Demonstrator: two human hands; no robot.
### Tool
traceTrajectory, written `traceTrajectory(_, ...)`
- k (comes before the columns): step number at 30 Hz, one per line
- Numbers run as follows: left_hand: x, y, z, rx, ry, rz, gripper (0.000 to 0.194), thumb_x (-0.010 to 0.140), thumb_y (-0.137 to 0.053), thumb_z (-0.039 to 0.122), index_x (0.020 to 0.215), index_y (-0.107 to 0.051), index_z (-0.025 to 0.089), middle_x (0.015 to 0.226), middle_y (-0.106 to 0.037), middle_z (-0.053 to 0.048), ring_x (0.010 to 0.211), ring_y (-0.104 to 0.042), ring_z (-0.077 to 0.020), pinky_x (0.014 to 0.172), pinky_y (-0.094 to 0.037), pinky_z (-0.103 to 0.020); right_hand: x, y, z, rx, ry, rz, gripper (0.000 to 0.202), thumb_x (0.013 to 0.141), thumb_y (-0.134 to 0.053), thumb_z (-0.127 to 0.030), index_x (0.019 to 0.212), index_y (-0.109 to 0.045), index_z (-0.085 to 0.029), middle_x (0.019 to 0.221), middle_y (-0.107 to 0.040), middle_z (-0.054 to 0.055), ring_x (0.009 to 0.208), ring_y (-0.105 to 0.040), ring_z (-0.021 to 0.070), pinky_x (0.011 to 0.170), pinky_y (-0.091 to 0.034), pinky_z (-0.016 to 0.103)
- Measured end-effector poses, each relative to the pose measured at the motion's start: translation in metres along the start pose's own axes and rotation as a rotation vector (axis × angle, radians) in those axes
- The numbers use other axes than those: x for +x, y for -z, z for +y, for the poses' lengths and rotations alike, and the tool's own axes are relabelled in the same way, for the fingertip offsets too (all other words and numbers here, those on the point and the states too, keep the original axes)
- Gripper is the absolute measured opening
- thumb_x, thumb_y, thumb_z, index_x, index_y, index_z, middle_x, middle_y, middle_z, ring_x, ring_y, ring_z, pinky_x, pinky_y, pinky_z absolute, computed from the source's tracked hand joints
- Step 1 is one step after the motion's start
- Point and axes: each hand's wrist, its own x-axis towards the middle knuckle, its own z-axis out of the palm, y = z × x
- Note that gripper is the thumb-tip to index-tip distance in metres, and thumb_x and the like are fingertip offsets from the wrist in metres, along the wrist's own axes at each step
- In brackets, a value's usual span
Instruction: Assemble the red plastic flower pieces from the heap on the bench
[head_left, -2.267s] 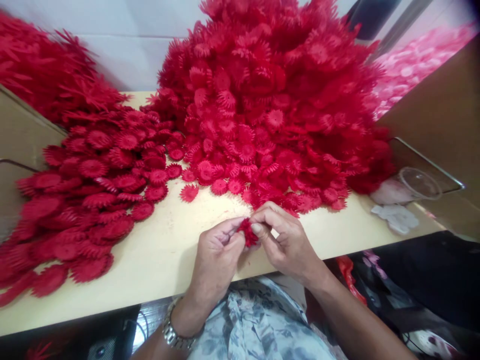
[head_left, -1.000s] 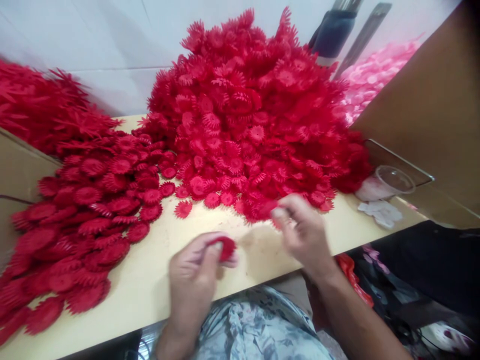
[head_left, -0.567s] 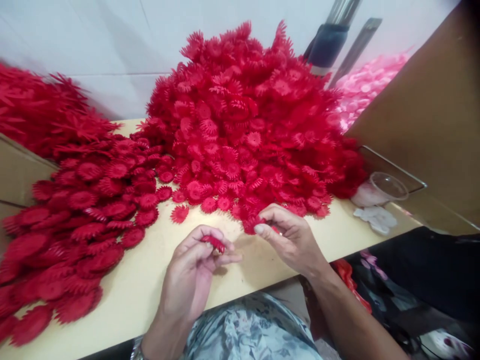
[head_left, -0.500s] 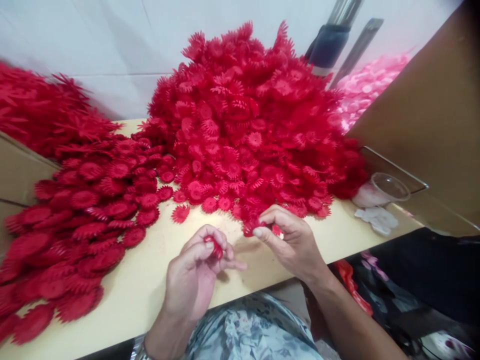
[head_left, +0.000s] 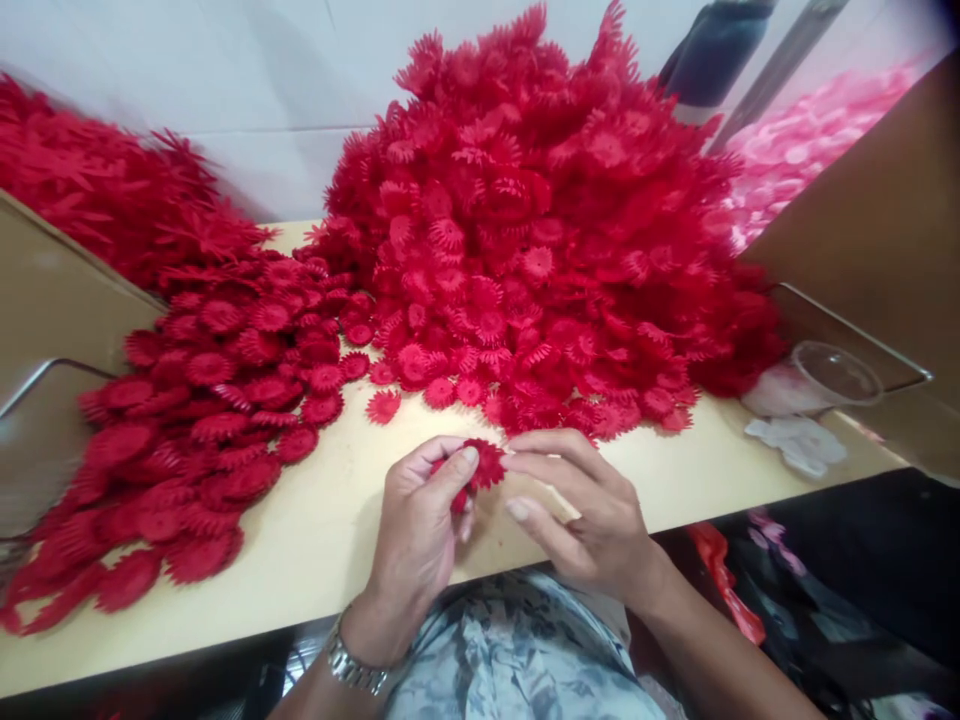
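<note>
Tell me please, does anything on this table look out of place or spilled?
Mildly, yes: a crumpled whitish scrap lies beside the clear cup, unlike the red flower pieces piled nearby, so it may be stray. No spill or damage stands out.

left hand (head_left: 414,512) — pinches red petals (head_left: 487,465) | right hand (head_left: 596,515) — perhaps touching | red heap (head_left: 525,240) beyond hands

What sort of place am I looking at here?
Looks like a handwork bench, perhaps in a small workshop: a tall heap of red fringed discs on a pale table, and pink pieces beyond a brown panel.
</note>
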Motion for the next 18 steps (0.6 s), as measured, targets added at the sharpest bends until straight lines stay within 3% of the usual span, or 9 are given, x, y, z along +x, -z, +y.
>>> traceTrajectory(2, -0.001, 0.001, -0.004, 0.099, -0.078, 0.013, 0.015, 0.071, -0.065, 0.03, 0.068, -0.06, 0.016, 0.05, -0.05, 0.006, 0.037, -0.036, -0.0037, 0.033, -0.028, -0.014, 0.0, -0.002, -0.003, 0.091, -0.221, 0.053, 0.021, 0.08, -0.059, -0.023, 0.1, -0.054, -0.016, 0.09, -0.057, 0.006, 0.083, -0.056, 0.0151, 0.072, -0.048, 0.028)
traceTrajectory(5, -0.004, 0.004, -0.01, 0.255, -0.184, -0.007, 0.016, 0.075, -0.063, 0.03, 0.067, -0.059, 0.017, 0.051, -0.047, 0.006, 0.041, -0.037, -0.003, 0.037, -0.03, -0.013, 0.004, -0.004, -0.004, 0.22, -0.464, -0.043, 0.02, 0.076, -0.064, -0.029, 0.092, -0.056, -0.019, 0.08, -0.056, 0.001, 0.069, -0.053, 0.0112, 0.063, -0.045, 0.023)
traceTrajectory(8, -0.007, 0.005, -0.013, 0.276, -0.23, -0.064, 0.017, 0.077, -0.062, 0.03, 0.065, -0.058, 0.018, 0.053, -0.047, 0.007, 0.043, -0.038, -0.0031, 0.039, -0.032, -0.013, 0.008, -0.006, -0.004, 0.417, -0.577, -0.155, 0.013, 0.076, -0.064, -0.028, 0.074, -0.056, -0.018, 0.066, -0.051, -0.003, 0.06, -0.048, 0.0086, 0.055, -0.039, 0.02)
traceTrajectory(12, -0.008, 0.003, -0.013, 0.203, -0.202, -0.131, 0.021, 0.078, -0.061, 0.034, 0.066, -0.056, 0.017, 0.051, -0.048, 0.007, 0.042, -0.039, -0.0036, 0.038, -0.032, -0.013, 0.007, -0.006, -0.004, 0.685, -0.731, -0.191, 0.017, 0.077, -0.062, -0.033, 0.076, -0.054, -0.018, 0.063, -0.051, -0.004, 0.057, -0.048, 0.0084, 0.053, -0.039, 0.02)
traceTrajectory(15, -0.007, 0.001, -0.014, 0.137, -0.152, -0.145, 0.027, 0.078, -0.061, 0.038, 0.063, -0.052, 0.017, 0.048, -0.044, 0.007, 0.04, -0.036, -0.0042, 0.037, -0.029, -0.015, 0.004, -0.007, -0.005, 0.718, -0.744, -0.21, 0.018, 0.078, -0.06, -0.033, 0.074, -0.052, -0.017, 0.064, -0.052, -0.003, 0.058, -0.05, 0.0096, 0.054, -0.04, 0.021)
traceTrajectory(18, -0.007, 0.003, -0.016, 0.141, -0.131, -0.121, 0.033, 0.078, -0.059, 0.043, 0.06, -0.05, 0.016, 0.048, -0.039, 0.006, 0.042, -0.032, -0.0047, 0.036, -0.026, -0.016, 0.002, -0.007, -0.006, 0.493, -0.627, -0.176, 0.015, 0.082, -0.056, -0.027, 0.072, -0.052, -0.017, 0.065, -0.052, -0.002, 0.061, -0.049, 0.0103, 0.057, -0.038, 0.022)
